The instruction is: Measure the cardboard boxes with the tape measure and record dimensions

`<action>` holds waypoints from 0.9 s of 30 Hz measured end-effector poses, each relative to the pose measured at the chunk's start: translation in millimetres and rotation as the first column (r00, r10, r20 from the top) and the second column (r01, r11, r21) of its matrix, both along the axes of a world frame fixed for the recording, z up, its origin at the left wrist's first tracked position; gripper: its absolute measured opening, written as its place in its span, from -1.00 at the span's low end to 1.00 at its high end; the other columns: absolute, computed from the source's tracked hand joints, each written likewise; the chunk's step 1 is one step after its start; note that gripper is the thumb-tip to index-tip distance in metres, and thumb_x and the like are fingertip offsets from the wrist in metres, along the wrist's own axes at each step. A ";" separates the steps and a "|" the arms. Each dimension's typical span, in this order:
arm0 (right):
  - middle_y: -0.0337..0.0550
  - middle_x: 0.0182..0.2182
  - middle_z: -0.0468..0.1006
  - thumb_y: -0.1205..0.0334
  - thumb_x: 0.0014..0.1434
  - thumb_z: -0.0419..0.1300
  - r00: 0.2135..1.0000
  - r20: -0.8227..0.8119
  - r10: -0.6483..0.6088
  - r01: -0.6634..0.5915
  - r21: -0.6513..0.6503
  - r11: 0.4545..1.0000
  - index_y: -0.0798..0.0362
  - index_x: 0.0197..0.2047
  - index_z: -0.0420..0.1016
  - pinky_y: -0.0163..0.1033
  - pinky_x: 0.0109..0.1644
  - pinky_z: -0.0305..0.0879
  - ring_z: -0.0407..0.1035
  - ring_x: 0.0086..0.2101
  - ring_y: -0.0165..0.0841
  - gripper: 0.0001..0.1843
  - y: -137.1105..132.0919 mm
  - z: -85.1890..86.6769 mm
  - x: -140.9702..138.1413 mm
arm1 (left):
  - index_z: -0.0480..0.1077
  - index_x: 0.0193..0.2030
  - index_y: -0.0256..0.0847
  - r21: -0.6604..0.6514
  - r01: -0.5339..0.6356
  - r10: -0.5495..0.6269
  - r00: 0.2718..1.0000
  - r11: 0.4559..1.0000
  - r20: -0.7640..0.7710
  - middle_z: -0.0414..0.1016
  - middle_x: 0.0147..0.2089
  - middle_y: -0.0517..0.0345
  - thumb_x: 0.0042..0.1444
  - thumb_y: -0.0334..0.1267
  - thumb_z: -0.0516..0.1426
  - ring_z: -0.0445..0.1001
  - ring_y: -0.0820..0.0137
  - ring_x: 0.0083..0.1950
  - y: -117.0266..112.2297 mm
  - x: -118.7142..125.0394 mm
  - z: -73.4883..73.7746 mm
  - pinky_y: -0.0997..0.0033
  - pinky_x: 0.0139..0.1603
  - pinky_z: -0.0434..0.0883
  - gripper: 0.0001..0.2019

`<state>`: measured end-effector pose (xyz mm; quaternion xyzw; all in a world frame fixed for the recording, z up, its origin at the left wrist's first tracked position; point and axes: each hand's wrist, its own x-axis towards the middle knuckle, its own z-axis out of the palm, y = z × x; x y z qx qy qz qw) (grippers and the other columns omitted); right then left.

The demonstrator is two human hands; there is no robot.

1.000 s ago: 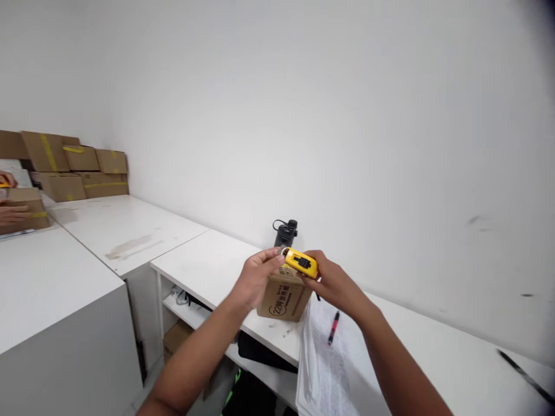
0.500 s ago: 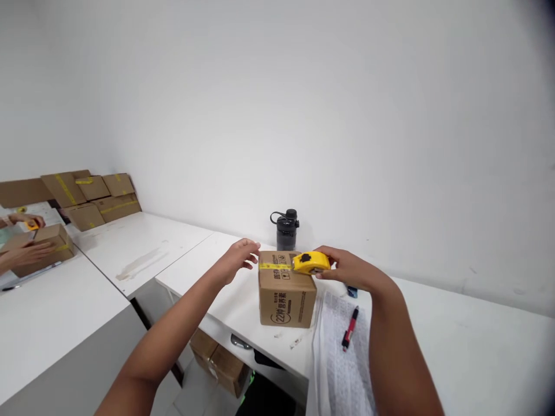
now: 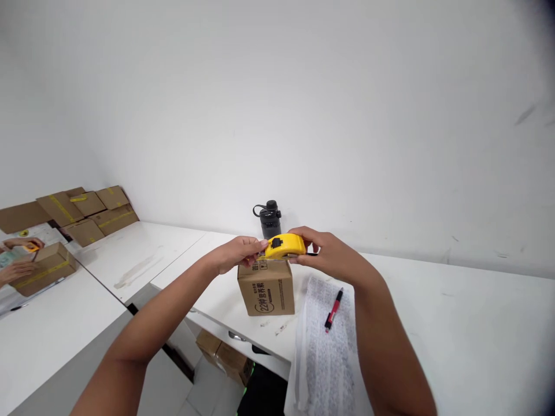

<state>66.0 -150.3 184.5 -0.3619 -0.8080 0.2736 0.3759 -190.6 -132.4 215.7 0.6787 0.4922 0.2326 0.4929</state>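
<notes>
A small brown cardboard box (image 3: pixel 266 294) with printed marks stands on the white desk (image 3: pixel 455 323). Just above its top I hold a yellow tape measure (image 3: pixel 284 245). My right hand (image 3: pixel 325 254) is wrapped round the case from the right. My left hand (image 3: pixel 236 254) pinches the tape's end at the case's left side, fingers pressed together. Both hands hover over the box top.
A black bottle (image 3: pixel 269 219) stands behind the box by the wall. A printed sheet (image 3: pixel 323 352) with a red pen (image 3: pixel 333 309) lies right of the box. Another person's hands (image 3: pixel 17 266) hold a box (image 3: pixel 43 268) at far left; stacked cartons (image 3: pixel 82 211) lean on the wall.
The tape, stretched across the box top half a second ago, has drawn back in. My hands have come together over the box, and my view has shifted.
</notes>
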 end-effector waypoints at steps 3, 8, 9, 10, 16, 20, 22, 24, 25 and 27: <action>-0.27 -0.10 0.55 0.07 0.11 0.22 0.998 0.041 -0.051 0.053 -0.056 0.997 -0.24 0.07 0.45 -0.15 -0.11 0.32 0.39 -0.19 -0.26 -0.59 0.3 -2.7 15.0 | 0.25 -0.50 -0.22 0.005 -0.100 0.100 0.995 0.995 0.007 0.20 -0.50 0.29 -0.05 0.22 0.28 0.14 0.53 -0.48 9.6 -15.5 -6.9 0.43 -0.41 0.12 -0.48; -0.18 -0.03 0.52 0.08 0.06 0.26 0.980 0.079 -0.182 0.195 -0.200 0.960 -0.25 0.20 0.42 -0.11 -0.05 0.31 0.38 -0.14 -0.22 -0.42 28.4 -24.0 45.2 | 0.24 -0.55 -0.21 0.109 -0.297 0.310 0.942 0.949 -0.129 0.19 -0.51 0.27 -0.07 0.26 0.25 0.13 0.50 -0.49 32.6 -54.7 -23.7 0.39 -0.40 0.15 -0.46; -0.15 -0.03 0.51 0.07 0.05 0.27 0.975 0.081 -0.207 0.220 -0.226 0.949 -0.25 0.24 0.38 -0.11 -0.03 0.30 0.37 -0.14 -0.22 -0.36 34.8 -28.5 50.1 | 0.25 -0.54 -0.21 0.112 -0.311 0.326 0.931 0.944 -0.165 0.22 -0.50 0.25 -0.08 0.27 0.24 0.14 0.49 -0.48 35.9 -61.4 -28.6 0.39 -0.40 0.16 -0.46; -0.13 -0.03 0.50 0.06 0.05 0.28 0.970 0.084 -0.226 0.240 -0.247 0.939 -0.25 0.28 0.35 -0.11 -0.01 0.30 0.37 -0.13 -0.22 -0.30 40.5 -32.4 53.9 | 0.27 -0.53 -0.21 0.116 -0.313 0.331 0.922 0.943 -0.201 0.25 -0.48 0.23 -0.09 0.29 0.24 0.16 0.48 -0.47 38.5 -66.7 -34.0 0.39 -0.39 0.17 -0.45; -0.11 -0.01 0.48 0.14 0.05 0.27 0.968 0.095 -0.232 0.250 -0.275 0.929 -0.22 0.31 0.35 -0.11 0.05 0.27 0.36 -0.15 -0.27 -0.28 59.0 -40.7 50.6 | 0.43 -0.26 -0.21 0.047 -0.286 0.286 0.906 0.957 -0.313 0.44 -0.19 0.06 -0.07 0.44 0.10 0.31 0.37 -0.32 39.1 -69.6 -65.4 0.37 -0.26 0.23 -0.34; -0.11 0.01 0.50 0.18 0.04 0.27 0.978 0.095 -0.186 0.204 -0.248 0.947 -0.23 0.30 0.35 -0.08 0.04 0.29 0.38 -0.15 -0.26 -0.28 61.4 -40.1 34.8 | 0.45 -0.05 -0.17 -0.019 -0.259 0.244 0.928 0.966 -0.281 0.46 -0.08 0.05 0.00 0.42 0.06 0.34 0.36 -0.25 35.2 -62.5 -72.2 0.37 -0.18 0.24 -0.31; -0.10 0.04 0.49 0.21 0.05 0.26 0.982 0.083 -0.167 0.182 -0.235 0.955 -0.23 0.30 0.35 -0.06 0.04 0.31 0.39 -0.13 -0.24 -0.29 60.4 -40.0 28.8 | 0.44 -0.02 -0.17 -0.052 -0.251 0.229 0.937 0.967 -0.264 0.47 -0.09 0.06 0.00 0.41 0.08 0.34 0.37 -0.25 34.4 -62.0 -73.5 0.37 -0.18 0.24 -0.31; -0.10 0.05 0.49 0.20 0.07 0.25 0.984 0.081 -0.157 0.171 -0.225 0.959 -0.22 0.29 0.35 -0.05 0.01 0.33 0.40 -0.13 -0.22 -0.32 58.7 -39.6 25.5 | 0.45 -0.03 -0.18 -0.086 -0.234 0.208 0.948 0.968 -0.242 0.47 -0.11 0.06 0.00 0.41 0.08 0.35 0.36 -0.26 34.2 -63.1 -74.6 0.37 -0.19 0.25 -0.31; -0.09 0.05 0.49 0.19 0.07 0.25 0.984 0.084 -0.159 0.174 -0.223 0.959 -0.21 0.29 0.34 -0.06 -0.01 0.34 0.41 -0.13 -0.21 -0.32 57.8 -39.3 24.8 | 0.46 -0.04 -0.19 -0.098 -0.221 0.194 0.954 0.970 -0.229 0.48 -0.14 0.06 0.00 0.41 0.08 0.34 0.37 -0.28 34.2 -63.9 -74.9 0.38 -0.21 0.25 -0.31; -0.09 0.04 0.50 0.16 0.08 0.24 0.982 0.092 -0.162 0.179 -0.220 0.959 -0.16 0.25 0.37 -0.08 -0.05 0.36 0.42 -0.14 -0.21 -0.37 56.6 -38.4 24.6 | 0.48 -0.12 -0.23 -0.088 -0.186 0.164 0.964 0.979 -0.210 0.45 -0.24 0.09 0.01 0.40 0.09 0.30 0.40 -0.34 34.0 -66.1 -73.8 0.39 -0.25 0.23 -0.33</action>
